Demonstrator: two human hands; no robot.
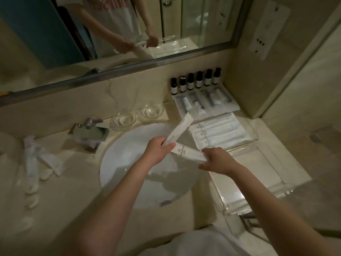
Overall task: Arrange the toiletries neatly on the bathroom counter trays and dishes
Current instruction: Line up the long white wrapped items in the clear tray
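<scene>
Over the white sink (129,163) my left hand (158,150) grips a long white packet (180,129) that points up and right. A second white packet (188,152) with a printed logo lies across between both hands, its right end pinched by my right hand (217,160). Just right of the hands a clear tray (252,133) holds several white packets (217,131) laid side by side. Behind it a white tray (180,106) carries small tubes and packets. Several dark-capped bottles (197,81) stand in a row against the wall.
Two clear glass dishes (136,115) sit behind the sink beside the chrome tap (90,130). Loose white packets (36,159) and small round pads (31,200) lie on the left counter. A large clear tray (276,182) sits at the right front. A mirror (110,34) spans the back wall.
</scene>
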